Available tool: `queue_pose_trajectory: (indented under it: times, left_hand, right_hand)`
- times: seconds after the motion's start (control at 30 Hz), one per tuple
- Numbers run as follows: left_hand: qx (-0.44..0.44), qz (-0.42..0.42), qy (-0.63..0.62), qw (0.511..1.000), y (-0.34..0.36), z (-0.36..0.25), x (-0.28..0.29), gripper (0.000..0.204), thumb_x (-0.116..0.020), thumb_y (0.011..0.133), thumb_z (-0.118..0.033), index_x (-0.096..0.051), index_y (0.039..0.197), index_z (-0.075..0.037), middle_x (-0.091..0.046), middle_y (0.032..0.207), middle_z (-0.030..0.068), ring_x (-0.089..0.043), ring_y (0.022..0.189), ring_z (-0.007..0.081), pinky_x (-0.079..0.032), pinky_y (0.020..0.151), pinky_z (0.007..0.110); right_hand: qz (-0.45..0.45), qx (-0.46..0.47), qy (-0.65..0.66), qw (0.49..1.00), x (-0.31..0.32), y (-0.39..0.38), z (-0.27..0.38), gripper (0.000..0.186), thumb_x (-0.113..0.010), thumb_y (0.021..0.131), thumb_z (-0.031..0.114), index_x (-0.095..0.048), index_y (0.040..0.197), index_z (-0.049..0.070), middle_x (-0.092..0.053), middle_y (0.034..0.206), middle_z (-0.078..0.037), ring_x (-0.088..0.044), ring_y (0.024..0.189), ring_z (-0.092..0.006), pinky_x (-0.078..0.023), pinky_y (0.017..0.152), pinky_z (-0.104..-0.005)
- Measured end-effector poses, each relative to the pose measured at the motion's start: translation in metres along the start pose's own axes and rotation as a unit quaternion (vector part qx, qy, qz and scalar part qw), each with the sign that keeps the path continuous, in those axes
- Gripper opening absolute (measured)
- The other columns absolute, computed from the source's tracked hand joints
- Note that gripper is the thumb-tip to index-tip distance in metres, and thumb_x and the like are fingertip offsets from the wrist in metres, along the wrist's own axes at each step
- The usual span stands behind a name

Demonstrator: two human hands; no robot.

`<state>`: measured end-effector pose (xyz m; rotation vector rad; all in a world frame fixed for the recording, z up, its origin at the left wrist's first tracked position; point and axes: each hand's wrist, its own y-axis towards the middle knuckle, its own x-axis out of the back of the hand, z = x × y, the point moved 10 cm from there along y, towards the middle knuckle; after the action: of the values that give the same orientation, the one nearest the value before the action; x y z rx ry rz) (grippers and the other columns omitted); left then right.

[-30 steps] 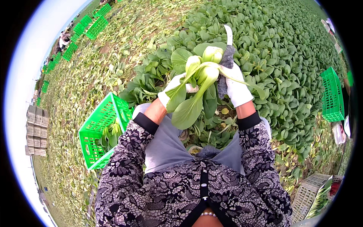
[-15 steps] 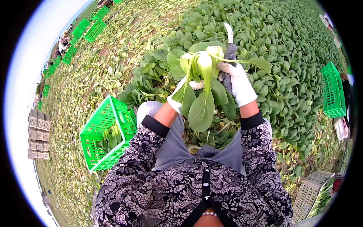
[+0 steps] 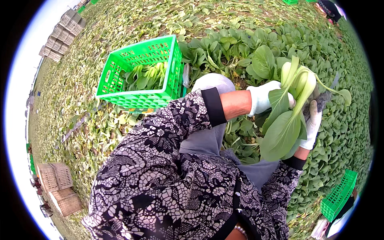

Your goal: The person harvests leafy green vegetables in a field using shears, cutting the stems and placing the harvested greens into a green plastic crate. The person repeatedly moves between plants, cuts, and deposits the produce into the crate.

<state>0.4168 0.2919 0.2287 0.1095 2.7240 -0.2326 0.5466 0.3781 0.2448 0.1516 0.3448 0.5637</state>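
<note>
A bunch of bok choy (image 3: 282, 134), pale stems upward and broad leaves hanging down, is held in front of my right knee. My left hand (image 3: 264, 96), in a white glove, is closed round its far-left side, with the fingers partly behind leaves. My right hand (image 3: 314, 124), also gloved, grips the grey wrapped handle of a knife (image 3: 323, 99) beside the bunch. The blade points away from me, over the growing plants. Whether the right fingers also touch the stems is hard to make out.
A green plastic crate (image 3: 138, 97) holding several bok choy stands to my left. Rows of growing bok choy (image 3: 344, 132) spread out on the right. Stacked crates (image 3: 60, 38) rise at the far left, and another green crate (image 3: 338, 195) lies at lower right beside a person.
My view has swung to the left, so the green crate sits nearer the middle. The bok choy and both hands now appear farther right, with the bunch tilted.
</note>
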Motion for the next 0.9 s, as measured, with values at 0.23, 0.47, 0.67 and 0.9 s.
queue_pose_trajectory:
  times: [0.23, 0.47, 0.67, 0.9]
  left_hand:
    - [0.044, -0.039, 0.366, 0.929, 0.014, 0.039, 0.03, 0.045, -0.079, 0.072, -0.031, -0.074, 0.105, -0.001, -0.075, 0.096, 0.0189, -0.072, 0.091, 0.0337, -0.054, 0.083, 0.039]
    - [-0.008, 0.068, 0.203, 0.977, -0.009, 0.017, 0.038, 0.054, -0.083, 0.069, -0.032, -0.073, 0.109, 0.002, -0.076, 0.097, 0.017, -0.071, 0.09, 0.0252, -0.054, 0.084, 0.036]
    - [-0.111, -0.076, 0.035, 0.99, -0.098, -0.108, 0.163, 0.043, -0.087, 0.066, -0.023, -0.076, 0.099, 0.001, -0.075, 0.088, 0.009, -0.068, 0.08, 0.0152, -0.054, 0.073, 0.031]
    - [-0.214, -0.452, 0.242, 0.831, -0.292, -0.182, 0.417, 0.041, -0.082, 0.075, -0.024, -0.073, 0.108, -0.002, -0.074, 0.095, 0.0085, -0.068, 0.084, 0.0144, -0.056, 0.079, 0.031]
  right_hand:
    - [-0.147, 0.036, -0.116, 0.982, -0.01, 0.0, 0.045, 0.051, -0.066, 0.096, 0.023, -0.051, 0.136, -0.004, -0.063, 0.115, -0.013, -0.05, 0.082, -0.0116, -0.045, 0.087, -0.0297]
    - [-0.181, -0.034, -0.007, 0.983, 0.029, 0.016, 0.007, 0.025, -0.059, 0.102, 0.02, -0.057, 0.118, 0.002, -0.061, 0.106, -0.008, -0.058, 0.096, -0.0187, -0.049, 0.087, -0.0361]
    - [-0.18, -0.296, -0.076, 0.935, 0.056, -0.014, -0.161, 0.037, -0.062, 0.101, 0.029, -0.063, 0.129, 0.006, -0.068, 0.11, -0.005, -0.065, 0.091, -0.0192, -0.054, 0.082, -0.0328]
    - [-0.166, -0.43, -0.021, 0.887, 0.011, -0.073, -0.233, 0.025, -0.071, 0.096, 0.028, -0.065, 0.113, 0.011, -0.059, 0.079, 0.005, -0.05, 0.062, -0.0098, -0.041, 0.056, -0.0266]
